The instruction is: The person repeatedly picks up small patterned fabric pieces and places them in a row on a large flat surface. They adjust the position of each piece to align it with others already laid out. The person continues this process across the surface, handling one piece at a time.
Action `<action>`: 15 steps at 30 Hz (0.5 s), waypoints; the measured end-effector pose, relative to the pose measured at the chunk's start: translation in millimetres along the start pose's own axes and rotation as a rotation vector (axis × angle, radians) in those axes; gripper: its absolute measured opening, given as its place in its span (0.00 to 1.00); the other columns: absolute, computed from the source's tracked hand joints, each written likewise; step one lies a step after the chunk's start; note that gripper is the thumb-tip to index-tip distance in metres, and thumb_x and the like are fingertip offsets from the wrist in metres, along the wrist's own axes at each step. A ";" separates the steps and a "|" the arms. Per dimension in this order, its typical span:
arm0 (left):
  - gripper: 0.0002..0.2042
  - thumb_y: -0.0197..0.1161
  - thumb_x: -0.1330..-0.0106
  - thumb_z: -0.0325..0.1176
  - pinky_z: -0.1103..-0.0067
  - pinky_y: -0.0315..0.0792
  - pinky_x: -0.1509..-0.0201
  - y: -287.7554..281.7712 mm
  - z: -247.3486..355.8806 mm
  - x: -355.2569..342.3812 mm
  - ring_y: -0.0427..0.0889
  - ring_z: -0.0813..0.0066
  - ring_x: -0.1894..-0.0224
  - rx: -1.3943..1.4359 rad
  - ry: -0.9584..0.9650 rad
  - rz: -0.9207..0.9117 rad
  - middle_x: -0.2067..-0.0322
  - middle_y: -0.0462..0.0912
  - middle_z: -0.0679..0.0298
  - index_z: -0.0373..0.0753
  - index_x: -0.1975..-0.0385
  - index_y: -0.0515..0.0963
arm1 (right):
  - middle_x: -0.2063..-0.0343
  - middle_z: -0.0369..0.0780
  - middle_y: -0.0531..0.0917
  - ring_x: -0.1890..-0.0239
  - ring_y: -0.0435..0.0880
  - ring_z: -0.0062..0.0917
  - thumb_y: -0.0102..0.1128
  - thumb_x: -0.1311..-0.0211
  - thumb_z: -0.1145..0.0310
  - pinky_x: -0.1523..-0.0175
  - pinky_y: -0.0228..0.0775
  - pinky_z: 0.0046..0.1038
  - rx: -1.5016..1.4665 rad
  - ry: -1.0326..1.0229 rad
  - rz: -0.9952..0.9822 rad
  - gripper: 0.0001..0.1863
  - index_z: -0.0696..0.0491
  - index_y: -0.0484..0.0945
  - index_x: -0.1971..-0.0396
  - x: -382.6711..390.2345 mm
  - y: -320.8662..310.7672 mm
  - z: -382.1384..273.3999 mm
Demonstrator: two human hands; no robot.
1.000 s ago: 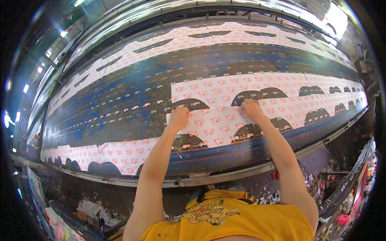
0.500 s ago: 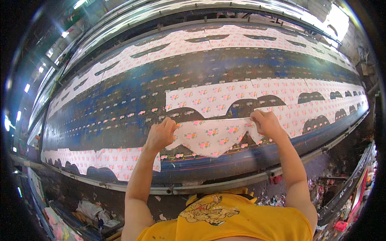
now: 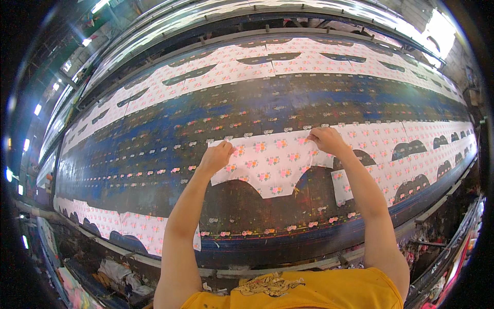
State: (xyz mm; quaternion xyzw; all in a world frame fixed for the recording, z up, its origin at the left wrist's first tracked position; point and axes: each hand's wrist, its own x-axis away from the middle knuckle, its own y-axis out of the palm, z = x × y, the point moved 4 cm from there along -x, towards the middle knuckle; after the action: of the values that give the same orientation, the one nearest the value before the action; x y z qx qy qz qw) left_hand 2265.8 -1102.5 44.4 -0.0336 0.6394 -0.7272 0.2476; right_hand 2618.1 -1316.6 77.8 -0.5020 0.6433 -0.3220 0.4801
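A cut piece of white fabric [image 3: 275,162] printed with pink and orange flowers spreads over the dark table in front of me. My left hand [image 3: 219,156] pinches its upper left corner. At the upper edge further right, my right hand [image 3: 325,140] has its fingers closed on the cloth. The lower edge narrows between two curved cut-outs to a tongue in the middle. White cloth shows just beyond my left hand; whether a second layer lies underneath I cannot tell.
The long dark table [image 3: 154,177] carries rows of small printed marks. More floral pieces [image 3: 381,167] lie to the right, others [image 3: 139,224] at the near left, and a far row [image 3: 216,69] along the back. A rail [image 3: 288,268] runs along the near edge.
Both hands have moved away from me with the held fabric. It hung lifted near the front edge; now it lies spread where another piece lay in the row behind.
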 end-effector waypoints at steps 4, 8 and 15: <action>0.12 0.56 0.25 0.41 0.62 0.79 0.69 12.7 -22.1 -18.3 0.84 0.53 0.69 -0.080 -0.011 -0.056 0.67 0.81 0.58 0.38 0.65 0.74 | 0.73 0.44 0.85 0.67 0.85 0.44 0.62 0.34 0.59 0.64 0.75 0.45 0.043 0.035 -0.016 0.13 0.53 0.78 0.72 -21.1 19.8 22.7; 0.13 0.55 0.24 0.43 0.62 0.79 0.69 17.7 -32.1 -31.8 0.84 0.53 0.70 -0.024 -0.014 -0.027 0.67 0.81 0.57 0.38 0.64 0.74 | 0.73 0.44 0.86 0.68 0.85 0.44 0.60 0.33 0.57 0.64 0.75 0.45 0.058 0.081 -0.002 0.14 0.52 0.77 0.72 -27.7 29.7 40.6; 0.15 0.54 0.24 0.46 0.62 0.79 0.70 32.6 -41.1 -46.0 0.84 0.52 0.72 -0.107 -0.060 -0.060 0.68 0.80 0.57 0.39 0.64 0.74 | 0.73 0.44 0.85 0.69 0.85 0.44 0.60 0.33 0.58 0.65 0.75 0.44 0.167 0.053 -0.043 0.13 0.52 0.77 0.69 -29.7 46.8 48.8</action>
State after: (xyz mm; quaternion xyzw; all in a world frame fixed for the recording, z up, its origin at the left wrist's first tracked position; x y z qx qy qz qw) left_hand 2301.4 -1048.4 18.5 -0.0878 0.6684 -0.6976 0.2425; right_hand 2649.4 -1271.4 28.4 -0.4650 0.6160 -0.3979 0.4960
